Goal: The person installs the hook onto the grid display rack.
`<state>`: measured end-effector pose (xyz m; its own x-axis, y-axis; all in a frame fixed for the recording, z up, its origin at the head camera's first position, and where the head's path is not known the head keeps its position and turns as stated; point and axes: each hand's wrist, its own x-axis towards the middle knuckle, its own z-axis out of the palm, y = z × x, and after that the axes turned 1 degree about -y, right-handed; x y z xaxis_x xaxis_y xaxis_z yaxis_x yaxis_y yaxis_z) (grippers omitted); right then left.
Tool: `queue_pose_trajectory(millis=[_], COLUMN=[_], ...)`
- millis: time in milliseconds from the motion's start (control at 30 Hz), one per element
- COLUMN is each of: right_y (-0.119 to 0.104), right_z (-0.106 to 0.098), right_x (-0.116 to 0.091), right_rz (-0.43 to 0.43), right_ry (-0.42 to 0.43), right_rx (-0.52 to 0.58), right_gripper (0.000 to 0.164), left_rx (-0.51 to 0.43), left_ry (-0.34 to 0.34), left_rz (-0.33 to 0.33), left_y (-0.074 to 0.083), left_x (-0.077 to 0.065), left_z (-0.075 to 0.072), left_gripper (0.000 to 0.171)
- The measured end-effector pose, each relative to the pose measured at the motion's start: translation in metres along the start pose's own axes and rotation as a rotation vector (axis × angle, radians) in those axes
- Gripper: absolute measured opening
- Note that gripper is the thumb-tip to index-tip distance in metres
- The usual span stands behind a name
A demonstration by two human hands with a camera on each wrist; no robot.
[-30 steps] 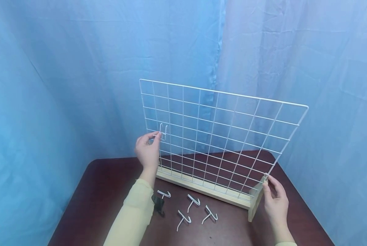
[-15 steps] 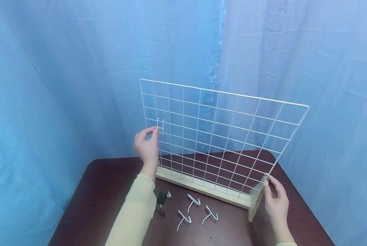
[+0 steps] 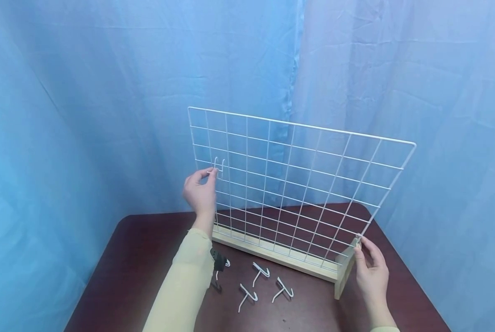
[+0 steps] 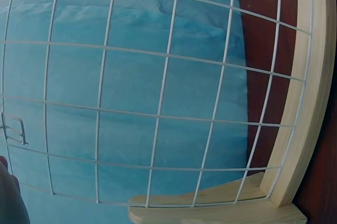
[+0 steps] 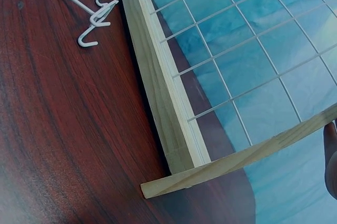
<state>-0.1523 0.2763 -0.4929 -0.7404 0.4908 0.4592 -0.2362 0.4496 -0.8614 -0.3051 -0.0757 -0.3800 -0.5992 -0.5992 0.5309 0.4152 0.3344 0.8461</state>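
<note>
Evidently the fiddly part is at the far left, where the person's left hand pinches a white hook between thumb and fingertips, its two bent prongs up against the left side of the wire grid panel. From where I stand I can't tell whether either prong has caught a wire. If only one did, the hook would probably hang crooked, and letting go too soon could drop it behind the panel. The right hand grasps the end of the wooden stand, thumb in front, fingers round the back; were that grip to slacken while the left pushed, I'd expect the whole thing to skid or tip backwards. Three loose hooks lie in plain sight on the table, with another partly hidden by the dark wrist gadget, and a low sweep of that sleeve might scatter them. As for brands or labels, I can't make out any writing.
</note>
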Motion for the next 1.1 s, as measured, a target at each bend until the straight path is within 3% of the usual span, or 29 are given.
queue_pose_trajectory(millis=[467, 833, 1100], right_y=[-0.006, 0.03, 0.001], right_z=[0.0, 0.001, 0.001], right_x=[-0.001, 0.004, 0.0], right_rz=[-0.006, 0.027, 0.01], right_ry=[0.0, 0.001, 0.009], right_rx=[0.036, 0.015, 0.033], right_gripper=[0.032, 0.035, 0.031], left_rx=[-0.027, -0.038, -0.032], left_ry=[-0.082, -0.144, -0.16], left_rz=[-0.085, -0.161, -0.225], left_y=[-0.016, -0.037, -0.057], left_x=[-0.012, -0.03, -0.043], left_z=[-0.004, -0.011, -0.02], left_gripper=[0.016, 0.023, 0.024])
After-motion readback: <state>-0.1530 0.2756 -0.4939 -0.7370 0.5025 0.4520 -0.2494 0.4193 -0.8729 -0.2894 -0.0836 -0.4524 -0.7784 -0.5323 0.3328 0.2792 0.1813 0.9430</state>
